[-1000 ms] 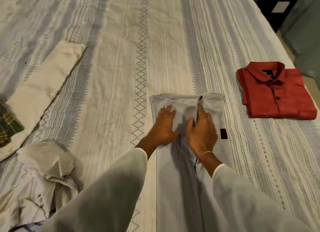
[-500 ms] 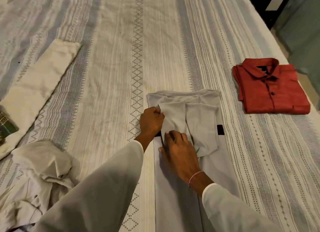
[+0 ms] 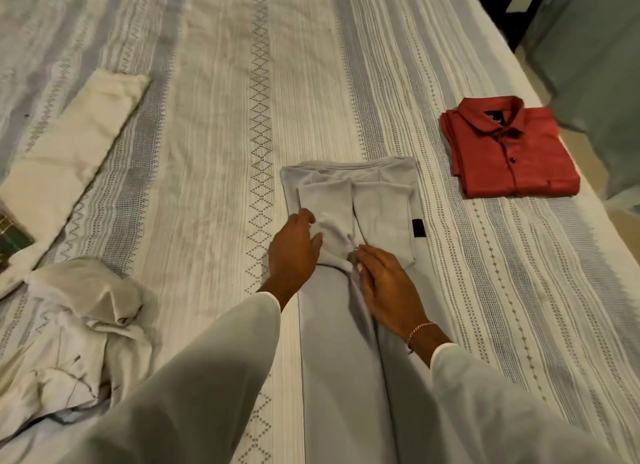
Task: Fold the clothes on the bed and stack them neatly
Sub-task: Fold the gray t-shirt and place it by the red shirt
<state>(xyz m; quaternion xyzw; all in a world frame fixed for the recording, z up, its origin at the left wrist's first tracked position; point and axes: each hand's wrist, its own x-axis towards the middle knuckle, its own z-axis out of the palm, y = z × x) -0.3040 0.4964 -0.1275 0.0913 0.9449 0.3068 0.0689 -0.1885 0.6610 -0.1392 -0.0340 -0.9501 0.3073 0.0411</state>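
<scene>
Bedspread (image 3: 214,124) fills the frame. T-shirt (image 3: 346,325) at lower centre, both hands (image 3: 294,252) (image 3: 388,287) on it. Folded shirt (image 3: 509,148) at right. Folded trousers (image 3: 69,159) at upper left; crumpled garment (image 3: 69,325) at lower left.

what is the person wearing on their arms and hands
Both arms are in long, loose, pale off-white sleeves that end at the wrists. The left hand is bare, with no ring or band visible. The right hand is bare too, and a thin silver chain bracelet sits on its wrist.

Grey shirt's (image 3: 349,325) hem below the frame; plaid cloth (image 3: 12,237) mostly cut off.
</scene>
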